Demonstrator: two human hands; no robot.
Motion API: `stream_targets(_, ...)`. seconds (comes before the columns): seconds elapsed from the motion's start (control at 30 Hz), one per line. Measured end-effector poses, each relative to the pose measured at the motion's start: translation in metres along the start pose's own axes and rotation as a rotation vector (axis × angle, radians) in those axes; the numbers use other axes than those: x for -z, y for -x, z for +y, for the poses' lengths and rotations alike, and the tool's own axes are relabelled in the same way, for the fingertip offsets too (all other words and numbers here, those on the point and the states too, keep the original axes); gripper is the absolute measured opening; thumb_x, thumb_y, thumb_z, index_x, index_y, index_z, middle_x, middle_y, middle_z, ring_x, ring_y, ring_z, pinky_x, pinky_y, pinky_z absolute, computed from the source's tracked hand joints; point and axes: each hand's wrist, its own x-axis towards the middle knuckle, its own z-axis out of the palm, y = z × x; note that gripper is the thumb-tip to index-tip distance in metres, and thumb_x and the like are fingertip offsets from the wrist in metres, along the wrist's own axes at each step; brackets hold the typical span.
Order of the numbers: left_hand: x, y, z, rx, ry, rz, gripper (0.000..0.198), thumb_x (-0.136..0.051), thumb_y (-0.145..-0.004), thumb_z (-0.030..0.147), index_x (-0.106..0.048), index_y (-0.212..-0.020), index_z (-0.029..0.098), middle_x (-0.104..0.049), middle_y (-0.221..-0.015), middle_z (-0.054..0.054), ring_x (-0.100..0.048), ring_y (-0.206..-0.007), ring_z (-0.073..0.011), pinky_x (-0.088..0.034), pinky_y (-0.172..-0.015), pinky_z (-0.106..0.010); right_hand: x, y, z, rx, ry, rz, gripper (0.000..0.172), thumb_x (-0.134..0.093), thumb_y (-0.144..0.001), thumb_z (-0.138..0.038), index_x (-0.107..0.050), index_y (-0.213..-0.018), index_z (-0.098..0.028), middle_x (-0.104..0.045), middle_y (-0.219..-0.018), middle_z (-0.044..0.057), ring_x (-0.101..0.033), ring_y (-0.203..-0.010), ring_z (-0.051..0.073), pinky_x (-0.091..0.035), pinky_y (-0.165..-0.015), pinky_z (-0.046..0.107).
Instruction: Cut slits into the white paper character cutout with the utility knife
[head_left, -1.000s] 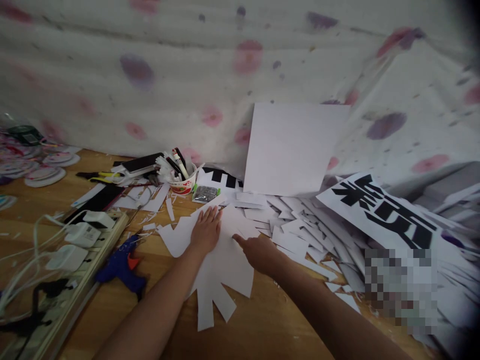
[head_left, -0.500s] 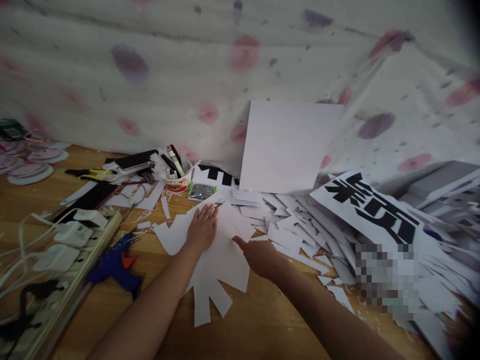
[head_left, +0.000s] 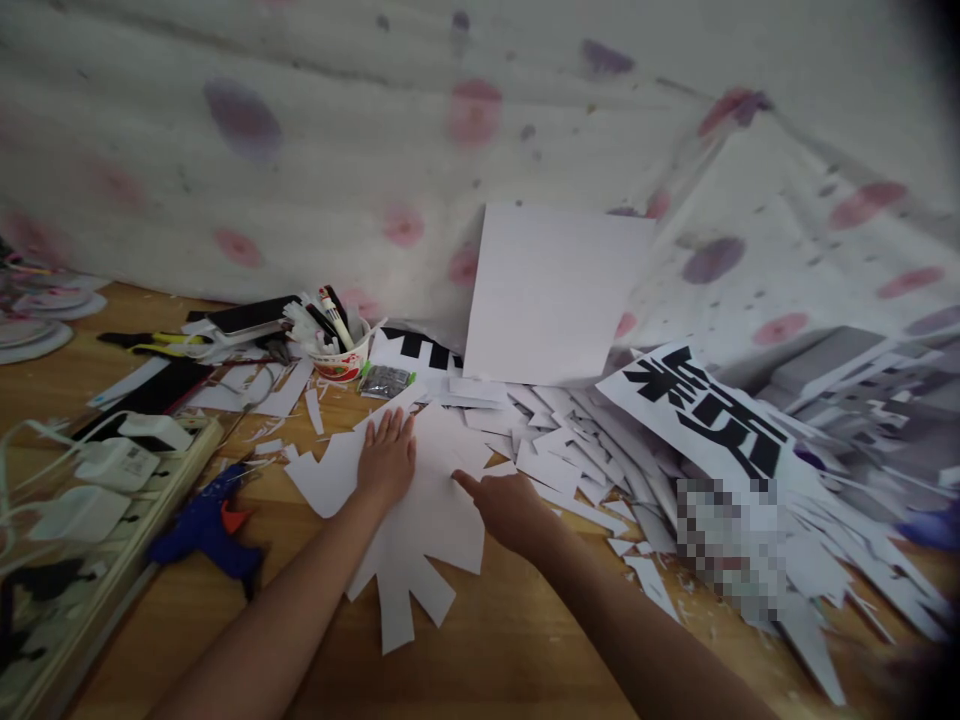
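A white paper sheet cut into strips along its edges (head_left: 429, 520) lies on the wooden tabletop (head_left: 510, 640). My left hand (head_left: 387, 458) rests flat on it, fingers stretched out and close together. My right hand (head_left: 508, 508) is on the sheet's right part, index finger pointing and pressing on the paper, the other fingers curled under. Neither hand holds anything that I can see.
A pile of white paper offcuts (head_left: 570, 450) and sheets with big black characters (head_left: 705, 415) fills the right. A blank sheet (head_left: 551, 295) leans on the spotted cloth. A cup of pens (head_left: 337, 350), a blue glue gun (head_left: 202, 525) and white chargers (head_left: 112, 462) lie left.
The view has swung slightly right, so everything sits further left in the picture. Both hands stay on the cut sheet in the same pose.
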Motion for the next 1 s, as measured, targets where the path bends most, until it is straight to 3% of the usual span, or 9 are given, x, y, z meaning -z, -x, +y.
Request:
stream_targets(0.13, 0.002, 0.011, 0.006, 0.026, -0.02, 0.026, 0.048, -0.027, -0.088, 0.026, -0.037, -0.133, 0.012, -0.031, -0.142, -0.014, -0.022, -0.133, -0.027, -0.016, -0.106, -0.052, 0.007, -0.005, 0.006, 0.038, 0.006, -0.014, 0.049, -0.039, -0.082, -0.015, -0.038, -0.13, -0.025, -0.068, -0.082, 0.009, -0.064, -0.076, 0.024, -0.042, -0.058, 0.03)
stream_targets(0.3, -0.002, 0.015, 0.007, -0.331, 0.009, 0.013, 0.044, -0.028, -0.089, 0.027, -0.037, -0.132, 0.023, -0.034, -0.142, -0.005, -0.023, -0.133, -0.019, -0.017, -0.108, -0.045, 0.008, -0.005, 0.002, 0.021, -0.024, -0.026, 0.049, -0.038, -0.081, -0.012, -0.041, -0.128, -0.022, -0.068, -0.084, 0.011, -0.065, -0.078, 0.024, -0.042, -0.058, 0.029)
stream_targets(1.0, -0.004, 0.014, 0.009, -0.283, 0.042, 0.018, 0.044, -0.025, -0.091, 0.027, -0.037, -0.132, 0.022, -0.035, -0.142, -0.003, -0.024, -0.133, -0.0179, -0.018, -0.109, -0.043, -0.008, 0.011, -0.007, -0.107, -0.135, -0.072, 0.055, -0.036, -0.081, -0.012, -0.031, -0.135, -0.021, -0.068, -0.091, 0.012, -0.064, -0.084, 0.025, -0.041, -0.065, 0.03)
